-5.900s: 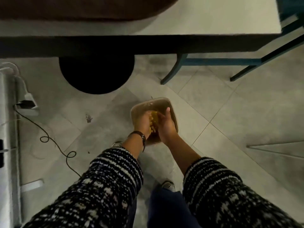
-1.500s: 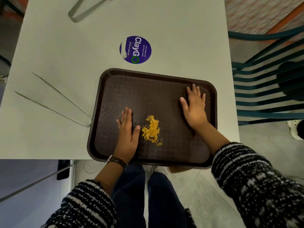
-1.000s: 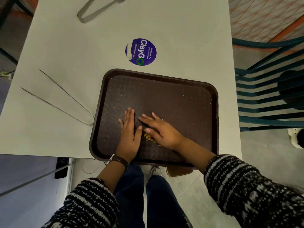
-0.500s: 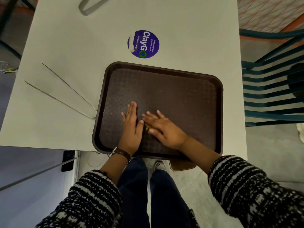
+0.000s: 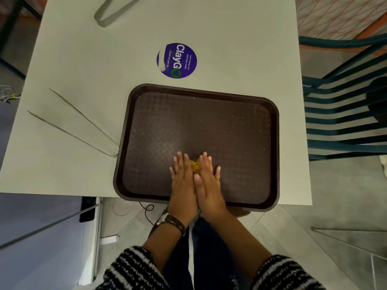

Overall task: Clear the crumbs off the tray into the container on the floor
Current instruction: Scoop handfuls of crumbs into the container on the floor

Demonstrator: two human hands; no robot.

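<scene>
Step in hand, as I read it: gathering. Both hands are lying flat on the tray (image 5: 219, 126), side by side, fingers straight and together, inner edges touching near the thumbs.

Left hand (image 5: 183, 181) is forming one wall, right hand (image 5: 209, 183) the other. The yellow crumbs (image 5: 195, 165) are sitting in the narrow gap between the forefingers, near the tray's near-middle. Neither hand is pinching or lifting anything; they are penning the pile in.

Next move, by my judgement: scooping or cupping the heap, or sliding it to the near rim, then carrying it down. The container is mostly hidden; only a brownish edge, probably it (image 5: 243, 212), is showing under the near rim of the tray. Fine specks are scattered wide over the rest of the tray, so more sweeps are likely needed.

Surroundings, left to right:
- Long tweezers (image 5: 79, 126) are lying on the counter (image 5: 83, 59), closed end just beside the tray's left rim.
- Tongs (image 5: 113, 13) are lying at the far edge, well apart.
- A round purple sticker (image 5: 177, 60) is lying just beyond the tray's far rim.
- A teal chair (image 5: 343, 114) is standing right of the counter.

In the way: the raised near rim, which the pile must cross, and the person's legs under the near edge.
</scene>
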